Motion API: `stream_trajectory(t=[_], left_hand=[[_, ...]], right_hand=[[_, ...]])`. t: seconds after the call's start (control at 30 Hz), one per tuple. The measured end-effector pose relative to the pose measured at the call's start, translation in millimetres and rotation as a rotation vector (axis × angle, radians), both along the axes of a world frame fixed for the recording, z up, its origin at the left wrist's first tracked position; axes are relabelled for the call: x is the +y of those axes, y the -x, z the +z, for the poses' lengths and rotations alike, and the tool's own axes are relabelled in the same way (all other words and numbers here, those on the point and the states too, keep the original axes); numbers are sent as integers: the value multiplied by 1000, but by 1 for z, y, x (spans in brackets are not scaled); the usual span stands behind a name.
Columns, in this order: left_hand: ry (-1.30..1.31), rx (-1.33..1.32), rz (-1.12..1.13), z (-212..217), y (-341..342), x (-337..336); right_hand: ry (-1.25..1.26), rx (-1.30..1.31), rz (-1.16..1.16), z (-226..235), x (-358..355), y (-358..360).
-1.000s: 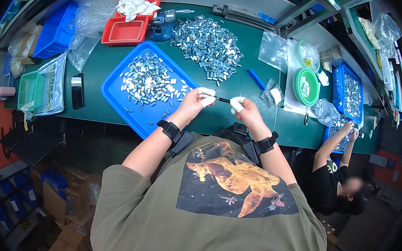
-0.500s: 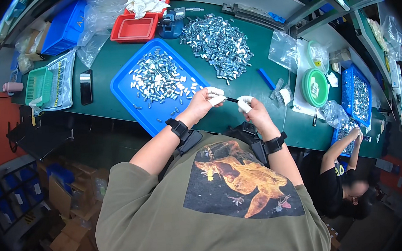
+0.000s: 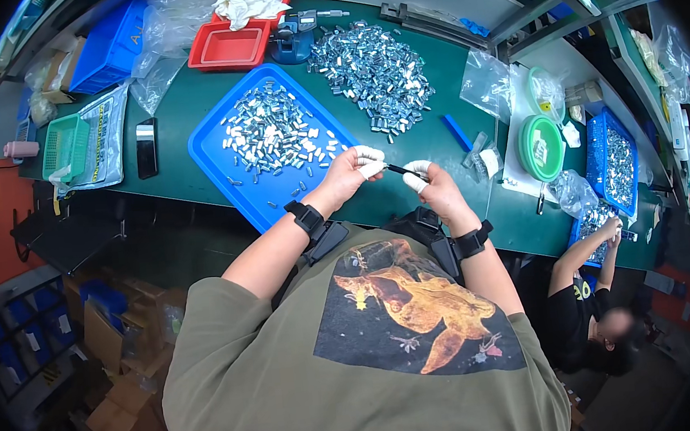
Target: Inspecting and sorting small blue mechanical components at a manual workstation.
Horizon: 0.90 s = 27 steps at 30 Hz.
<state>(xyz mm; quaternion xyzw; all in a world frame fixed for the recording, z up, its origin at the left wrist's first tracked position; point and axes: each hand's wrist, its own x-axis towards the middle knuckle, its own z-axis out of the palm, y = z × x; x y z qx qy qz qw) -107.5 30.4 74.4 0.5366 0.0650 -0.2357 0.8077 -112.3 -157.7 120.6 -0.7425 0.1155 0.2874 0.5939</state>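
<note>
My right grip (image 3: pixel 439 192) pinches a slim black rod (image 3: pixel 398 169) over the bench (image 3: pixel 428 138), beside the blue tray (image 3: pixel 251 197); left grip (image 3: pixel 353 172) meets its far end, hold unclear. Best I align both, lightly.

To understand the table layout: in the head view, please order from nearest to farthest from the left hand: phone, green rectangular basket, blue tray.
From the left hand:
1. Blue tray, just to its left.
2. Black phone, left of the tray.
3. Green rectangular basket, left of the phone.
</note>
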Motion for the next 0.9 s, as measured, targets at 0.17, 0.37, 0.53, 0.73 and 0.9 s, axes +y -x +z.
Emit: stream_trajectory(t=[0.17, 0.37, 0.53, 0.73, 0.9], left_hand=[[32, -4, 3, 2, 1, -1], [21, -3, 8, 6, 2, 0], [12, -1, 14, 3, 3, 0], [2, -18, 23, -2, 4, -1], [41, 21, 55, 3, 3, -1]], right_hand=[[31, 52, -11, 4, 0, -5], [92, -74, 39, -5, -1, -2], [61, 18, 42, -4, -5, -2], [-41, 54, 4, -3, -4, -1], [0, -103, -24, -5, 1, -1]])
